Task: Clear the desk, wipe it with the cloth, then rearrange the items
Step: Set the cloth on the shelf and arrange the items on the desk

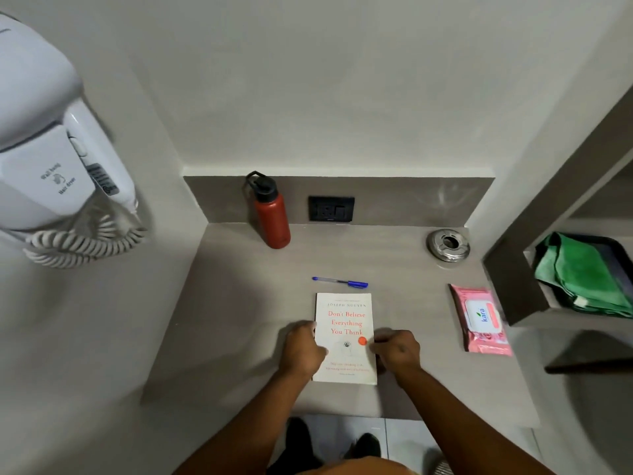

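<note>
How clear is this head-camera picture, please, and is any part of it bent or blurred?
Head view: wide-angle bending curves the walls and the hair dryer at the left edge; the book title reads sharply, while both hands, left and right, look slightly smeared; soft shadows lie beside the hands and the bottle.

Premises appear to be a hotel or guest room vanity nook. A wall-hung hair dryer (51, 159) with coiled cord is fixed well to the left of the hands, and a built-in grey desk (239, 303) carries a power outlet (331, 209) in its backsplash beyond them. A metal ashtray (448, 245) sits ahead and to the right, beside open built-in shelving (534, 255).
</note>
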Action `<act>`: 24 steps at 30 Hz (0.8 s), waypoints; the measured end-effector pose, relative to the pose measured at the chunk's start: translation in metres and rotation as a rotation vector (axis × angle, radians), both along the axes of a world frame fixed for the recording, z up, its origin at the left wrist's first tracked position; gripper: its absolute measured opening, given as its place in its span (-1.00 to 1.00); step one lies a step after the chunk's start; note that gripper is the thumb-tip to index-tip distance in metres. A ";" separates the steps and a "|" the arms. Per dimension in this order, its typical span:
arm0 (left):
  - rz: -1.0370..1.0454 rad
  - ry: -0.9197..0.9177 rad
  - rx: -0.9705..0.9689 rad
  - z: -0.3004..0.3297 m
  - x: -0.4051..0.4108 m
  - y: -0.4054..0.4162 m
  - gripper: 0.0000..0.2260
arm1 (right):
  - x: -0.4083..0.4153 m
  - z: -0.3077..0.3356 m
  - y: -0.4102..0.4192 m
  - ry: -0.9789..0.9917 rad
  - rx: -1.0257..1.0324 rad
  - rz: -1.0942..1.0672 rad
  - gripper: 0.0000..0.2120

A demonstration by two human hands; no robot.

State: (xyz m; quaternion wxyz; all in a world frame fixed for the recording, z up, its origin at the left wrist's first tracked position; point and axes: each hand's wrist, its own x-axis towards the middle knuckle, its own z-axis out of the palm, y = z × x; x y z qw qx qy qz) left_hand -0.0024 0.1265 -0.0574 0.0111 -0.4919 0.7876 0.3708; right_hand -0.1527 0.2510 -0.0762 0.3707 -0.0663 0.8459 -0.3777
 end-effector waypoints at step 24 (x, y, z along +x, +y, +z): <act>-0.287 -0.001 -0.274 -0.006 -0.072 -0.136 -0.81 | -0.099 0.012 -0.134 0.192 0.202 0.238 -0.76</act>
